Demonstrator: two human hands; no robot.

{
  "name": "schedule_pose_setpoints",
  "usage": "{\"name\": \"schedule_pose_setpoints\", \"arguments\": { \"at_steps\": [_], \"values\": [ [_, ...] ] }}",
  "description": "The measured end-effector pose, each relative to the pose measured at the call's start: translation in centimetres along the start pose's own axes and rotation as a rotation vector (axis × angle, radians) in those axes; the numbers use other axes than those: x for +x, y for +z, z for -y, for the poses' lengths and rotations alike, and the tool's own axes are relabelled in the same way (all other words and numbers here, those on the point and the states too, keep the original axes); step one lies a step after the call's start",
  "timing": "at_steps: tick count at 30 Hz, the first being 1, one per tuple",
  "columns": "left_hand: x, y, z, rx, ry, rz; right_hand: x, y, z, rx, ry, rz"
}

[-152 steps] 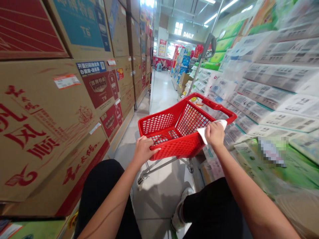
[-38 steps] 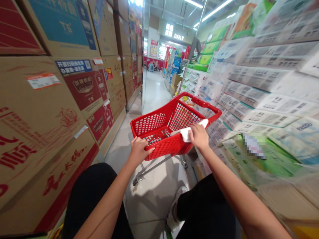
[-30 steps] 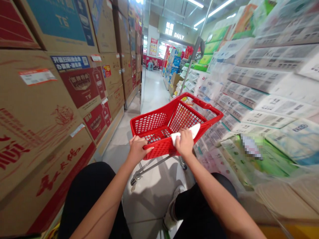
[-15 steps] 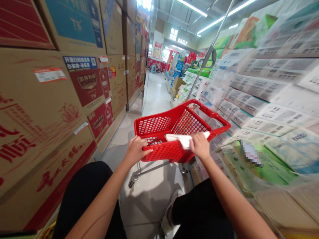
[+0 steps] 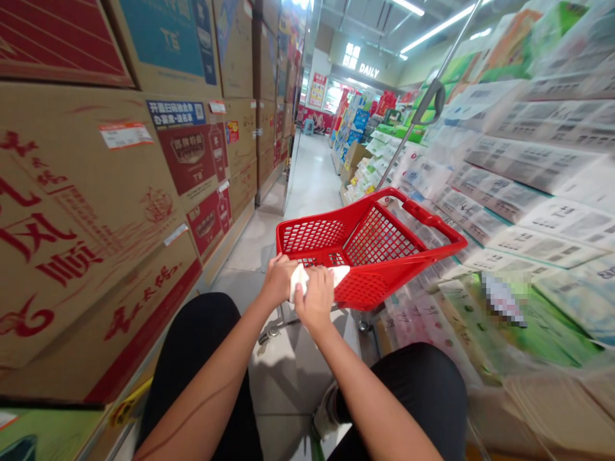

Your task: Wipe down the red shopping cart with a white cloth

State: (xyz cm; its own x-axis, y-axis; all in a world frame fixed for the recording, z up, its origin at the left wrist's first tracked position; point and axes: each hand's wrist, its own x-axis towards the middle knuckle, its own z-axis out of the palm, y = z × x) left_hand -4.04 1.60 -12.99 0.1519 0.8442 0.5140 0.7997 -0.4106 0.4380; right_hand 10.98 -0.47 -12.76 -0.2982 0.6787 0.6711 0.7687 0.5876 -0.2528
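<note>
A red plastic shopping basket (image 5: 384, 256) on a wheeled metal frame stands in the aisle in front of my knees. My left hand (image 5: 277, 280) grips the near left corner of its rim. My right hand (image 5: 316, 302) presses a white cloth (image 5: 300, 280) onto the near rim, right beside my left hand, fingers curled over the cloth. The basket looks empty inside. Its long metal pull handle (image 5: 429, 83) rises up to the right.
Stacked cardboard boxes (image 5: 96, 192) wall the left side. Plastic-wrapped tissue packs (image 5: 528, 179) line the right. The tiled aisle floor (image 5: 312, 173) runs ahead toward more displays and a DAILY sign (image 5: 368, 70). My black-trousered knees sit low in view.
My right hand has slid the cloth leftward along the near rim, from the right corner to beside my left hand. The left hand kept its grip on the corner.
</note>
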Motion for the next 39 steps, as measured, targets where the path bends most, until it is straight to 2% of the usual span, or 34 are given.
{"name": "schedule_pose_setpoints", "arguments": {
  "at_steps": [2, 3, 5, 10, 12, 13, 14, 16, 20, 22, 24, 25, 27, 29, 33, 35, 37, 39],
  "values": [
    [-0.2, -0.6, 0.2, 0.001, 0.005, 0.007, 0.1, 0.2, 0.8, 0.008, -0.103, 0.073],
    [-0.3, -0.9, 0.3, 0.004, 0.007, 0.015, 0.4, -0.1, 0.1, -0.006, -0.176, 0.117],
    [-0.5, -1.6, 0.5, 0.02, 0.004, 0.026, 1.3, -1.7, -2.9, -0.081, -0.271, 0.166],
    [-0.8, -2.2, 1.1, 0.053, -0.011, 0.017, 4.0, -7.8, -14.0, -0.421, -0.139, 0.03],
    [-0.8, -2.0, 1.1, 0.044, -0.006, 0.013, 5.0, -9.2, -16.6, -0.486, -0.123, -0.031],
    [-0.7, -1.8, 1.1, 0.039, -0.003, 0.009, 5.3, -9.3, -17.0, -0.499, -0.106, -0.073],
    [-0.6, -1.6, 1.0, 0.033, -0.002, 0.004, 5.5, -9.0, -16.7, -0.5, -0.081, -0.118],
    [-0.4, -1.0, 0.7, 0.025, -0.004, -0.007, 5.2, -7.1, -14.1, -0.466, -0.019, -0.186],
    [0.1, -0.2, 0.0, 0.027, -0.022, -0.027, 3.2, -1.0, -4.4, -0.268, 0.012, -0.176],
    [0.2, -0.3, -0.2, 0.011, -0.023, -0.038, 2.4, 1.1, -0.3, -0.186, 0.017, -0.177],
    [0.1, -0.6, 0.1, 0.003, -0.013, -0.038, 2.2, 1.9, 1.5, -0.17, -0.031, -0.125],
    [0.0, -0.9, 0.3, 0.006, -0.003, -0.026, 2.3, 1.7, 1.3, -0.183, -0.08, -0.075],
    [-0.1, -1.4, 0.9, 0.014, 0.015, 0.007, 2.8, 0.3, -0.9, -0.238, -0.172, 0.027],
    [-0.1, -1.9, 1.6, -0.004, 0.029, 0.03, 3.6, -2.3, -5.3, -0.327, -0.191, 0.068],
    [-0.2, -2.1, 2.6, -0.084, 0.04, -0.004, 5.6, -9.1, -15.8, -0.547, -0.126, 0.031],
    [-0.2, -1.8, 2.7, -0.109, 0.05, -0.02, 6.2, -11.6, -19.2, -0.612, -0.092, 0.01],
    [-0.3, -1.3, 2.5, -0.113, 0.053, -0.03, 6.2, -12.1, -19.8, -0.626, -0.031, -0.024],
    [-0.4, -0.7, 1.8, -0.108, 0.042, -0.044, 5.4, -10.6, -17.5, -0.577, 0.018, -0.033]
  ]
}}
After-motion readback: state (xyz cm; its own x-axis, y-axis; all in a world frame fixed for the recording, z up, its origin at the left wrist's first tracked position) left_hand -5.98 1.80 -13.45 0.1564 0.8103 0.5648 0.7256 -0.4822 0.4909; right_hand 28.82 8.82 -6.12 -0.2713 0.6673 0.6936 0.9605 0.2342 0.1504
